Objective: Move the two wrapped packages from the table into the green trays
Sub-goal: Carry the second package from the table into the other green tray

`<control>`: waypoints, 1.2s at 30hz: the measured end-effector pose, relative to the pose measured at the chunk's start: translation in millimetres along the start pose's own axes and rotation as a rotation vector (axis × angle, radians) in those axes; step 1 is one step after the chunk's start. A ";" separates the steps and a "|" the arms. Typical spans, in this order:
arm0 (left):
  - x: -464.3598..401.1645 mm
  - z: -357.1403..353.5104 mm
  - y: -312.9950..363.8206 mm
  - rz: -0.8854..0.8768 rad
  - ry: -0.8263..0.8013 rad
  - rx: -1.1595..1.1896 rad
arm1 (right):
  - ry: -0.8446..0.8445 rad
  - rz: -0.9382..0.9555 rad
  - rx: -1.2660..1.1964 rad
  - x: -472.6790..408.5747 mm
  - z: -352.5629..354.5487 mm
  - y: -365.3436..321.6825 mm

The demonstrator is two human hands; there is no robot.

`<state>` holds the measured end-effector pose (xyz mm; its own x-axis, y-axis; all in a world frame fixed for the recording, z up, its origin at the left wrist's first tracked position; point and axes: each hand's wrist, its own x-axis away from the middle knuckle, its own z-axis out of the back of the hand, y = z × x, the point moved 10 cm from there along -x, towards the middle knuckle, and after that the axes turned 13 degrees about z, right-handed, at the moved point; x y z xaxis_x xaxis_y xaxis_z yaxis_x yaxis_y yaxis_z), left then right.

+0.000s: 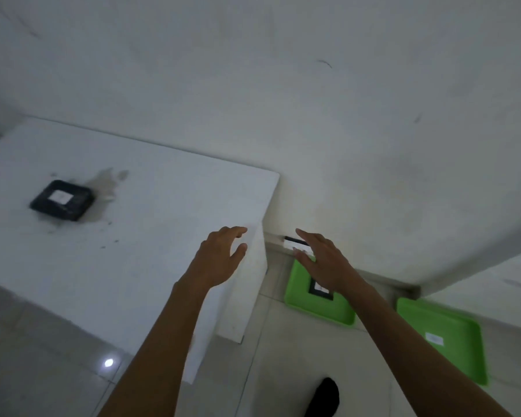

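A black wrapped package (61, 200) with a white label lies on the white table (151, 206), far to the left. A second black package (321, 289) rests in the nearer-left green tray (301, 299) on the floor, mostly hidden behind my right wrist. Another green tray (451, 335) lies further right and holds only a small white label. My left hand (220, 257) hovers open over the table's right corner. Above the left tray, my right hand (322, 260) is open with fingers spread, holding nothing.
The white wall rises behind the table and trays, with a low ledge along its base. A small white and black item (295, 244) lies on that ledge by my right fingertips. Tiled floor surrounds the table; a dark foot (325, 397) shows at the bottom.
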<state>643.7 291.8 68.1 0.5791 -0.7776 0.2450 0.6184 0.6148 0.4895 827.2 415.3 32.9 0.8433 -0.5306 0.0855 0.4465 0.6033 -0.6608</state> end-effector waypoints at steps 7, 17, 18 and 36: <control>58.3 114.4 -117.6 0.031 0.164 0.045 | -0.012 0.095 -0.015 -27.9 -65.5 -135.8; 99.7 212.0 -305.6 0.051 0.179 0.099 | 0.063 0.065 -0.153 -66.4 -186.7 -287.1; 97.8 218.5 -321.5 0.061 0.177 0.103 | 0.057 0.064 -0.157 -74.8 -197.4 -297.8; -68.7 301.9 -553.7 0.162 0.032 0.168 | 0.044 -0.068 -0.259 -286.9 -338.8 -375.4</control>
<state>101.2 -35.0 32.9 0.6819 -0.6643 0.3061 0.4207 0.6986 0.5788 316.2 139.3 3.8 0.7975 -0.5936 0.1078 0.4057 0.3954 -0.8241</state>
